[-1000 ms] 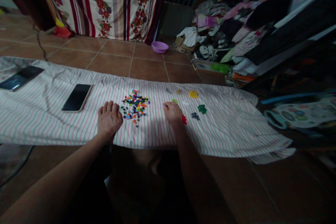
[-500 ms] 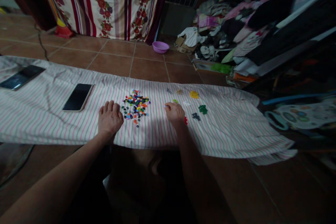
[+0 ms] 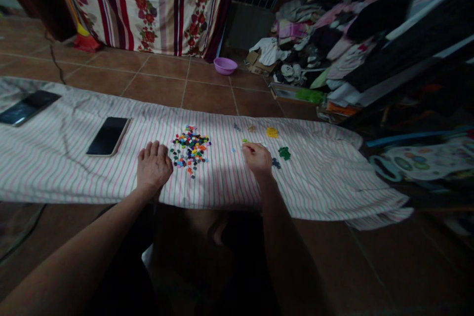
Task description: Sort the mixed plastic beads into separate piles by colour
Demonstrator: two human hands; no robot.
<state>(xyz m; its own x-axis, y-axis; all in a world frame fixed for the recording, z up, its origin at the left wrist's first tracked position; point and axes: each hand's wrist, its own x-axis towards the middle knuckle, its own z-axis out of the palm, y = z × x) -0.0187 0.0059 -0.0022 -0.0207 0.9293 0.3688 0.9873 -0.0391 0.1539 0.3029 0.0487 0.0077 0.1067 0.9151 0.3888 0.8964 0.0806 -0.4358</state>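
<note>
My left hand [image 3: 153,165] lies flat on the striped cloth [image 3: 218,187], fingers stretched out, beside a mixed heap of small coloured pieces [image 3: 190,148]. To the right of the heap, my right hand [image 3: 258,159] is closed with thumb and forefinger together; whatever is between them is too small to make out. Just left of its fingertips a light blue piece [image 3: 233,150] rests on the cloth. Around this hand are small single-colour groups: lime green pieces [image 3: 245,140], yellow pieces [image 3: 272,132], dark green pieces [image 3: 284,153], dark grey pieces [image 3: 276,163], tan pieces [image 3: 252,129] and grey pieces [image 3: 237,127].
A phone [image 3: 108,136] lies left of my left hand, and another dark-screened device [image 3: 27,107] is farther left. Beyond the cloth a purple basin [image 3: 225,65] stands on the tiled floor. Piled clothes [image 3: 270,52] and a striped curtain [image 3: 159,10] are behind.
My right hand has moved right, leaving the light blue piece on the cloth and now covering the white and red pieces. My left hand stays in place. The view has shifted slightly.
</note>
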